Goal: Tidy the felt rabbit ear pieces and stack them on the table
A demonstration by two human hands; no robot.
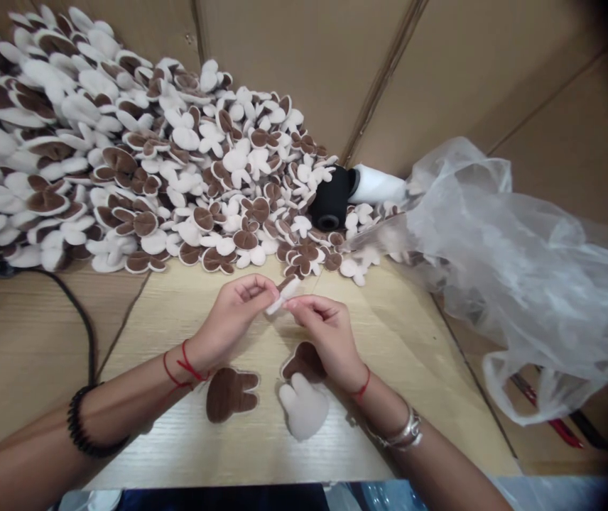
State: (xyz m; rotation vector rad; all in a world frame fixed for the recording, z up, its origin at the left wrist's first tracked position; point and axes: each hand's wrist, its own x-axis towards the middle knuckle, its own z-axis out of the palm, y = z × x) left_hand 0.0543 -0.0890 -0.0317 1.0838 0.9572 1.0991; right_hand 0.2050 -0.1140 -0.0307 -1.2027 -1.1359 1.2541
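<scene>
My left hand (240,304) and my right hand (325,323) meet above the middle of the board, both closed in a pinch. Between their fingertips they hold a small white-and-brown fabric piece (286,289), seen nearly edge-on. Below my left hand, a brown bunny-head fabric piece (229,394) lies flat with its ears to the right. Under my right wrist rests a white bunny-head piece (304,406), ears up. It overlaps another brown piece (304,362), which my right hand partly hides.
A large heap of white and brown bunny-shaped pieces (123,163) lines the back left. Black thread cone (330,199) and white roll (378,184) stand behind. A clear plastic bag (522,262) lies right, over red-handled scissors or pliers (565,431). A black cable (83,312) runs at left.
</scene>
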